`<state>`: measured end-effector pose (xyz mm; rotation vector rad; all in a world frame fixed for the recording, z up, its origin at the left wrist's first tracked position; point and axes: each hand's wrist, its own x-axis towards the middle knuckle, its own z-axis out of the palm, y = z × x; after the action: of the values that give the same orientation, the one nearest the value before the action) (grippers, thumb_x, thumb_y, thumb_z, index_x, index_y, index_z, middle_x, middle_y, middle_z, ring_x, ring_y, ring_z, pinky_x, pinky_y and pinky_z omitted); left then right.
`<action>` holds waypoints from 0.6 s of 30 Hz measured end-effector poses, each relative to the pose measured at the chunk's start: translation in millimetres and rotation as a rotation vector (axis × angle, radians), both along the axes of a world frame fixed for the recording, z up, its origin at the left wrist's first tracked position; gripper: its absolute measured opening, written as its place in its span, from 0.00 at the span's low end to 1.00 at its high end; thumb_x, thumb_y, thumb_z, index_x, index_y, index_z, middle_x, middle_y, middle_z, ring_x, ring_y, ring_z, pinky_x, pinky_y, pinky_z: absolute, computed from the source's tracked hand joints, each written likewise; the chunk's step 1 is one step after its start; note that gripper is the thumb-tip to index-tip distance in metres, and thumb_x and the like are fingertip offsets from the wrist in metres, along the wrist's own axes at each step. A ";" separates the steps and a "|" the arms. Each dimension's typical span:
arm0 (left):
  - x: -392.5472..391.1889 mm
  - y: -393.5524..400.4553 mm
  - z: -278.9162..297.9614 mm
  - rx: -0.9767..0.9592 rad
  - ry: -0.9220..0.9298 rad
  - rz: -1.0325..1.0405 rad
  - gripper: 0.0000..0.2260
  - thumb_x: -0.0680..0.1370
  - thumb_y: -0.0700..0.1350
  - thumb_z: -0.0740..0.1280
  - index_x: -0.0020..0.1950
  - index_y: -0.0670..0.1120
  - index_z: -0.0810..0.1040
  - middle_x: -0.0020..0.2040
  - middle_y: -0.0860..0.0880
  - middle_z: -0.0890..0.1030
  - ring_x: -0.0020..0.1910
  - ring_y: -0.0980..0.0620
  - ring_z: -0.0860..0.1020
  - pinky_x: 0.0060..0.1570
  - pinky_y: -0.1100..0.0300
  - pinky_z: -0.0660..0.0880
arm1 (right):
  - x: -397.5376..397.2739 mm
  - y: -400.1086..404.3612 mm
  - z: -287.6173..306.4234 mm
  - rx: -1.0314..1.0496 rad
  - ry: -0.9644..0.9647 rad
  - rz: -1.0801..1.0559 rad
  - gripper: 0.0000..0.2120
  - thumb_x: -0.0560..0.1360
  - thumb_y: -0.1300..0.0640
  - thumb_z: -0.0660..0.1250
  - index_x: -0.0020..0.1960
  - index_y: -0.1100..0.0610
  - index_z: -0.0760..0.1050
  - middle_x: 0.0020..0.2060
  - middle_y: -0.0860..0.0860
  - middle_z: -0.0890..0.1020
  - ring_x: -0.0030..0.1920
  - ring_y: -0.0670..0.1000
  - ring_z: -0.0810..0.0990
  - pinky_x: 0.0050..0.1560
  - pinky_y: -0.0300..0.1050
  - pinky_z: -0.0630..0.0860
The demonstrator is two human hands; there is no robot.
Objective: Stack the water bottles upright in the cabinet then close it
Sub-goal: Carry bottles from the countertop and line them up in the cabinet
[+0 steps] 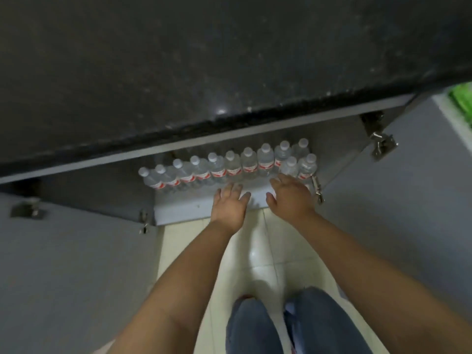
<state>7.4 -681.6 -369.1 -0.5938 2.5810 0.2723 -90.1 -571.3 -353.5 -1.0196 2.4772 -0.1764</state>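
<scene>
Both my arms reach forward and down, palms facing down. My left hand (229,204) is spread flat, empty, over the cabinet's front edge (194,209). My right hand (290,196) is likewise spread, gripping nothing, fingertips just beside the nearest water bottles (229,166). The bottles stand upright in a row just beyond both hands, inside the open cabinet.

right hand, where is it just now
In the head view the right hand sits right of centre at the open cabinet's front edge, empty, beside the left hand, just below the two front water bottles.
</scene>
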 end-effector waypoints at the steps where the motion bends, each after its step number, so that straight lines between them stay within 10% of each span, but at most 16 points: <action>1: 13.6 3.1 22.0 0.014 -0.007 0.042 0.20 0.82 0.44 0.53 0.75 0.49 0.59 0.79 0.47 0.53 0.78 0.44 0.48 0.75 0.44 0.48 | 10.2 0.2 19.5 0.008 -0.016 0.023 0.22 0.78 0.53 0.58 0.70 0.62 0.66 0.71 0.60 0.68 0.69 0.59 0.68 0.65 0.50 0.69; 12: 189.3 -20.5 227.4 -0.059 0.086 0.528 0.21 0.82 0.52 0.52 0.75 0.51 0.58 0.79 0.51 0.53 0.78 0.47 0.47 0.76 0.49 0.48 | 139.5 -43.1 202.8 0.000 0.068 0.363 0.21 0.69 0.49 0.60 0.51 0.63 0.82 0.53 0.63 0.84 0.52 0.64 0.83 0.48 0.61 0.80; 18: 295.3 -69.4 279.0 -0.152 0.166 0.694 0.22 0.82 0.52 0.52 0.76 0.52 0.55 0.79 0.52 0.51 0.79 0.47 0.46 0.77 0.49 0.46 | 216.3 -111.6 250.2 -0.170 0.128 0.462 0.27 0.78 0.46 0.55 0.72 0.59 0.63 0.75 0.58 0.61 0.75 0.58 0.59 0.74 0.56 0.57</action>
<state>302.7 -751.0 -90.1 -1.5757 2.4686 0.3578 126.3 -682.9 -103.3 -1.6887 2.2877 -0.1792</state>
